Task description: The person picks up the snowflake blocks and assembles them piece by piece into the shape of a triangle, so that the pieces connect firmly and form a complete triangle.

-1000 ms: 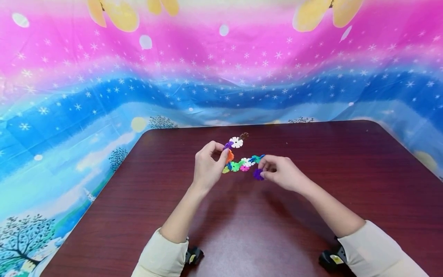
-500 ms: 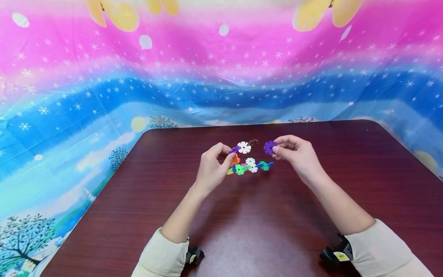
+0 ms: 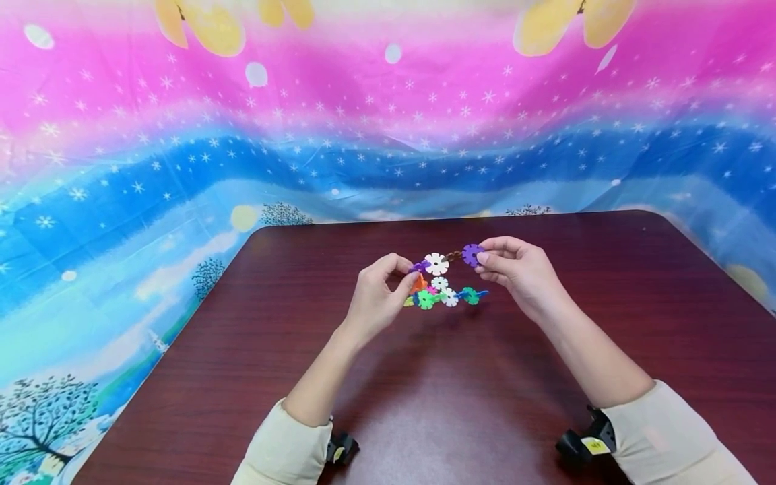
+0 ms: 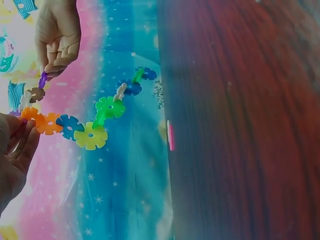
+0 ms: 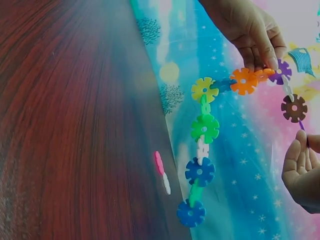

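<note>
My left hand [image 3: 382, 289] pinches a chain of slotted plastic flower discs, raised above the table. Its thumb and fingers are at an orange disc [image 5: 243, 81] and a purple disc [image 5: 279, 71]. From there the chain bends through a yellow disc [image 5: 205, 90] and green, white and blue ones to a blue end disc [image 5: 191, 213]. Its other end runs through a white disc [image 3: 436, 264] to a brown disc [image 5: 294, 108]. Between thumb and fingertips, my right hand [image 3: 521, 273] holds another purple disc [image 3: 472, 255], its edge meeting the brown one.
A joined pink and white disc pair, its pink disc [image 5: 159, 163] seen edge-on, lies on the dark red-brown table [image 3: 303, 269] below the chain. A printed cloth [image 3: 388, 135] hangs behind the table's far edge. Black wrist devices sit under both cuffs.
My right hand has moved from beside the chain's blue end, up and away, bringing the purple disc against the brown disc. My left hand has shifted slightly right with the chain.
</note>
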Available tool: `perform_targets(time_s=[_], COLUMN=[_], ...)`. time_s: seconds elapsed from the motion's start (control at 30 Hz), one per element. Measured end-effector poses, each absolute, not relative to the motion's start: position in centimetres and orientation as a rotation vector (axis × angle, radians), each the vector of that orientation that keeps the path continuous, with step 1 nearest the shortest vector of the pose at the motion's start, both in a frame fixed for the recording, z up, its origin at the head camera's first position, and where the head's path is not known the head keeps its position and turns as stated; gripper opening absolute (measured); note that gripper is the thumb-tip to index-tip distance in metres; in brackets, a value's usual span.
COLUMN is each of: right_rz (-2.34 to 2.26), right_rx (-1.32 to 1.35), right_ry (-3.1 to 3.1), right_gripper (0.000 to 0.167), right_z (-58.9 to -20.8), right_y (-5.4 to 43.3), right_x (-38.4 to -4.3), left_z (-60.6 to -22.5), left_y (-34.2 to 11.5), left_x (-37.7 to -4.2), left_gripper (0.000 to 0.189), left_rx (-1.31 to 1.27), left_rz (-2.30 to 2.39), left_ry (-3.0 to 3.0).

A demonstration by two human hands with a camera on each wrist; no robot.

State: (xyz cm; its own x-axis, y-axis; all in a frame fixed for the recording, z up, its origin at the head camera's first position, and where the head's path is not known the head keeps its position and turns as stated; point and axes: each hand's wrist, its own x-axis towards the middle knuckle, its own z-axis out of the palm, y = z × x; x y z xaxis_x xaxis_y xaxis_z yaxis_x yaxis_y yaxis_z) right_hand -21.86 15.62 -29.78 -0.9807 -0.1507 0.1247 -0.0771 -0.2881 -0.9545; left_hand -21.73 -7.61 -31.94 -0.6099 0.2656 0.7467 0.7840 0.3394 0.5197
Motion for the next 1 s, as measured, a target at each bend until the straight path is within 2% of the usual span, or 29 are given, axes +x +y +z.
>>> perform_targets(time_s=[1.0], right_rz=[-2.366], right_rx=[-0.254], right_ry=[1.844], right_gripper=[0.013], right_z=[-29.7], right_y=[15.85], right_x=[-22.5], left_z=[-32.01], left_y=[-7.74], left_x=[-21.94], left_gripper=[0.012], left_rx=[-0.959], left_rz=[-1.23], left_ry=[-2.077])
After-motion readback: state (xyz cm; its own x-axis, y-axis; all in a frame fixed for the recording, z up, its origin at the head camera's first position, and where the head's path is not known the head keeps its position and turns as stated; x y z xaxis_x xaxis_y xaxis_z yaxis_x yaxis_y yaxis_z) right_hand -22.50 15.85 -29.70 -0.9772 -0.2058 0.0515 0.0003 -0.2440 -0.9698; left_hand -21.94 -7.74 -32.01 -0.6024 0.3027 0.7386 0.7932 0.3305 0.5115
